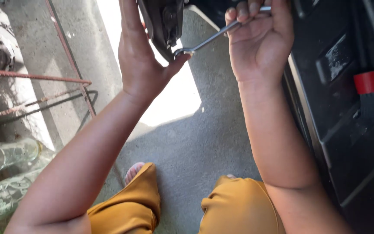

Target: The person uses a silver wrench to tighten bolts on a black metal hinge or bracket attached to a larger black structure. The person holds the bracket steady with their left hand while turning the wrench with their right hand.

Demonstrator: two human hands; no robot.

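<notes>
I see the right hand [260,41] at one o'clock, fingers curled tight around a steel wrench [208,40]. Its ring end meets a black part [163,21] at twelve, which the left hand [141,56] cups with fingers straight and together. Below, rough grey concrete floor [204,130]; rusty rebar [35,77] at nine.

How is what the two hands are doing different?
The left hand is open, its palm and thumb pressed against the black part; the right hand is curled shut around the metal wrench. The left hand touches the wrench's ring end with its thumb; the right hand grips the handle end. Both are raised at the same height.
</notes>
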